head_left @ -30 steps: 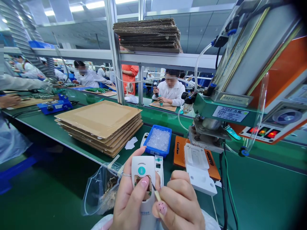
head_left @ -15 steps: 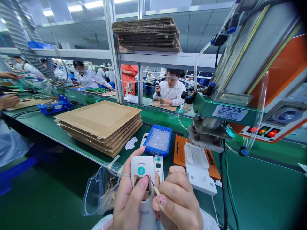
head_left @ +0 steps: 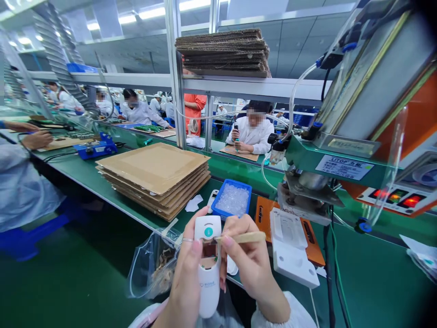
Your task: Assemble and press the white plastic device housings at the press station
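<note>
Gripping a white handheld device (head_left: 209, 291) upright in the left hand (head_left: 186, 269), fingers wrapped round its body, held just above the tabletop (head_left: 235, 168). Device has a teal round button near the top and an open window below it, circuit parts showing inside. Right hand (head_left: 244, 257) closed in a pinch on a wooden stick (head_left: 242, 237), which lies roughly level, with its tip at the device's window; exact contact hidden by the fingers. Just beyond the hands: blue tray (head_left: 235, 183) of clear plastic granules (head_left: 232, 199), white paper scraps (head_left: 193, 204). Left of them a clear plastic bag (head_left: 153, 269) with brown bits inside, and a stack of corrugated cardboard sheets (head_left: 153, 175) on the tabletop. To the right, an orange plate (head_left: 261, 223) under a white plastic jig (head_left: 288, 241), beside a green LITOP press (head_left: 336, 164). More cardboard on the metal shelf (head_left: 252, 84) overhead. Co-worker in white coat (head_left: 251, 134) across the tabletop, holding a small tool.
</note>
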`<action>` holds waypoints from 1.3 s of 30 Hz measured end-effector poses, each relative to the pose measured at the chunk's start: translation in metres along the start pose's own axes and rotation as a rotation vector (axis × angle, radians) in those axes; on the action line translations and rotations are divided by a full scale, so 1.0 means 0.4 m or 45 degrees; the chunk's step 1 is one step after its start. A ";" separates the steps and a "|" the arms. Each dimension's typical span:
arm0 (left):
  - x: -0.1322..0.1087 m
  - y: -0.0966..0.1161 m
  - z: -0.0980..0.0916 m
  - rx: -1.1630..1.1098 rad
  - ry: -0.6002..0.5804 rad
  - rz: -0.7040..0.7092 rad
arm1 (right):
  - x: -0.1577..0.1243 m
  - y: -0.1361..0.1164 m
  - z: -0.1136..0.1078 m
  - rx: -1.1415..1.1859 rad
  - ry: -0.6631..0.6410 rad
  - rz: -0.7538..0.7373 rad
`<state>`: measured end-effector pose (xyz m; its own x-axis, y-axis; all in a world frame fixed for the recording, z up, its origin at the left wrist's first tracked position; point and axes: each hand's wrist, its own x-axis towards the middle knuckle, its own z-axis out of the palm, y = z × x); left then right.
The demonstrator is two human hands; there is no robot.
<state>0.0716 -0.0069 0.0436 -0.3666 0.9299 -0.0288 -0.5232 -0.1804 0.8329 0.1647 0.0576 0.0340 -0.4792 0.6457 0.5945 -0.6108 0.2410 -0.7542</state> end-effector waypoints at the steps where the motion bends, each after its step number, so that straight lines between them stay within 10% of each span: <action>1: 0.003 0.007 -0.002 -0.029 0.034 0.028 | -0.002 0.002 0.002 -0.104 0.017 -0.115; 4: 0.006 0.027 -0.016 -0.084 0.088 0.136 | -0.004 0.006 0.004 -0.397 0.023 -0.460; 11: -0.008 0.006 -0.097 -0.059 0.280 0.527 | 0.017 0.048 0.068 -1.079 -0.039 -0.627; 39: -0.013 -0.004 -0.200 0.220 0.388 0.793 | 0.025 0.160 0.207 -0.897 0.139 -0.453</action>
<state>0.0126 -0.0371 -0.0017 -0.7694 0.5350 0.3489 -0.0265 -0.5725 0.8195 0.0689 0.0195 0.0148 -0.2436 0.5027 0.8295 -0.1561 0.8237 -0.5451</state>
